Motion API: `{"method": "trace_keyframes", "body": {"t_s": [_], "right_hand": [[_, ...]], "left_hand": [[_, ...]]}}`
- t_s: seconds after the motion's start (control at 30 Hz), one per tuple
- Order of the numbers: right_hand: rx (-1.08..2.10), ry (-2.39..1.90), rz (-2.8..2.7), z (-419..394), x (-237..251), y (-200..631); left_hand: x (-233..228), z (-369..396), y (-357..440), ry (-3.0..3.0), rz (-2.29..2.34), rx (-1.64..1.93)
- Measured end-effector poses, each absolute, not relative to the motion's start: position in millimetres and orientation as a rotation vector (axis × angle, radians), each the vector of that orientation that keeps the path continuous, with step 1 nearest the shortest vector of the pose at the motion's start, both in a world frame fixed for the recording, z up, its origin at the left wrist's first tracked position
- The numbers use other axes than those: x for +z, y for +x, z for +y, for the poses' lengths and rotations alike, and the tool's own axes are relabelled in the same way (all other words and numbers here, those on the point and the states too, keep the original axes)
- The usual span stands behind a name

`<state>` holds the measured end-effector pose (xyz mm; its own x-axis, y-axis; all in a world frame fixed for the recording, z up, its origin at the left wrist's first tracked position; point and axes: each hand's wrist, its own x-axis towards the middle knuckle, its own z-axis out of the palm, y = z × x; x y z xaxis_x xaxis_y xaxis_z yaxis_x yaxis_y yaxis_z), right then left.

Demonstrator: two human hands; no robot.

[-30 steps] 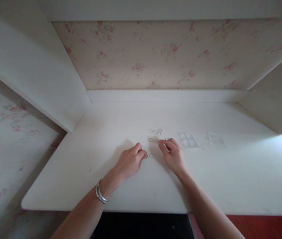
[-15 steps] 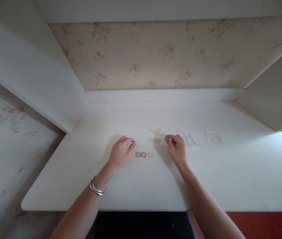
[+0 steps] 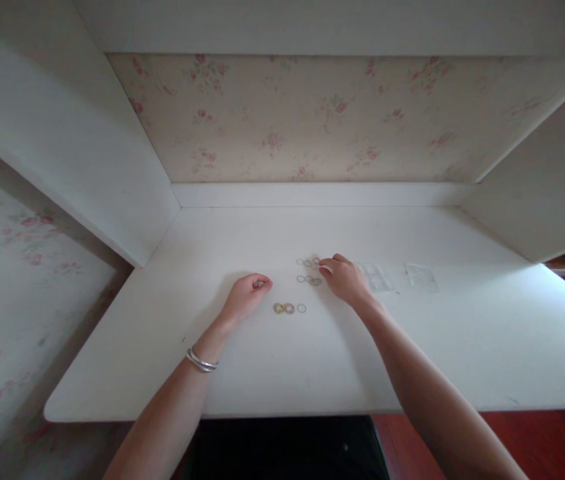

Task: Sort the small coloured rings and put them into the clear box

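My right hand (image 3: 345,279) is closed in a pinch at the right end of the upper group of thin rings (image 3: 307,263), with a thin ring at its fingertips, partly hidden. Just nearer lies a middle row of thin silvery rings (image 3: 309,280), some overlapping. My left hand (image 3: 246,295) rests on the table to the left with fingers curled together; whatever they hold, if anything, is hidden. Nearer to me lie a yellowish bundle of rings (image 3: 278,309), a pinkish-brown bundle of rings (image 3: 289,309) and a single pale ring (image 3: 302,308).
A clear compartment box (image 3: 377,279) lies right of my right hand, partly behind it. Farther right is a clear plastic lid or flat case (image 3: 421,278). The white table (image 3: 242,233) is bounded by a back ledge and side panels. A small dark speck (image 3: 183,340) lies left.
My right hand has moved left and slightly away from me, from beside the middle row to the upper rings. The left hand stays nearly in place, its fingers drawn closer together. The view has shifted slightly.
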<state>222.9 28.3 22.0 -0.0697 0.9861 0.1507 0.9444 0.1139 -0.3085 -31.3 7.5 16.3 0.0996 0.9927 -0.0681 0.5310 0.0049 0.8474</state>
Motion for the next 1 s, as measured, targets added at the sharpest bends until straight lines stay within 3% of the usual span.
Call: {"method": "trace_keyframes", "body": {"t_s": [0.43, 0.63, 1.0], "right_hand": [[0.158, -1.824, -2.334, 44, 20, 223], [0.172, -1.630, -2.158, -2, 30, 205], [0.157, -1.364, -2.389, -53, 15, 167]], "left_hand": [[12, 10, -33, 1.652, 1.461, 0.771], [11, 10, -32, 1.659, 1.458, 0.760], [7, 10, -33, 1.660, 1.415, 0.794]]}}
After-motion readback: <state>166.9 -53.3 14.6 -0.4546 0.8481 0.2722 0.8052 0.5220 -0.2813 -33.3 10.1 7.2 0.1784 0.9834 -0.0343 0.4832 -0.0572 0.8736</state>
